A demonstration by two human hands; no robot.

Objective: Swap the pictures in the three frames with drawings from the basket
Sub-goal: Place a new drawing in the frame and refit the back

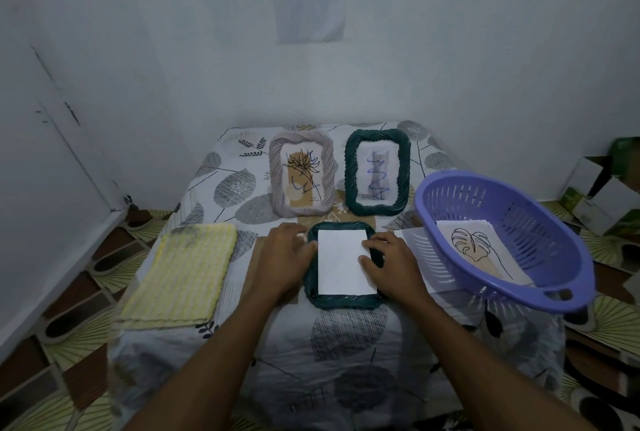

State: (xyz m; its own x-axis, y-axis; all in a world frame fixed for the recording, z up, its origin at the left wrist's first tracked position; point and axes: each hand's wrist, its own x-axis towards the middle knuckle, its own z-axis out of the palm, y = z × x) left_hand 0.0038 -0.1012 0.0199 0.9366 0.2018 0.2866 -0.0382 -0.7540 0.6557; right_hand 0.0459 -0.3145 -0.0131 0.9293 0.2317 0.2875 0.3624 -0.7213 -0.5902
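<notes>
Left hand (284, 259) and right hand (391, 266), fingers spread flat, press a blank white sheet (346, 262) into the dark green frame (343, 302) between them; sheet's face hidden. Right of them, the basket (540, 222) holds a leaf drawing (476, 247).

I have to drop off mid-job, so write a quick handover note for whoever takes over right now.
Left hand: flat on the left edge of the dark green frame lying face down, nothing gripped.
Right hand: fingers pressing the white sheet into that frame's back.
Pale ribbed frame and the second dark green frame stand upright behind, each showing scribbled lines over its picture.
Purple basket, at right, holds a leaf drawing.
Left: the face-down frame's backing is not on yet. How many swaps are finished I cannot tell.
</notes>
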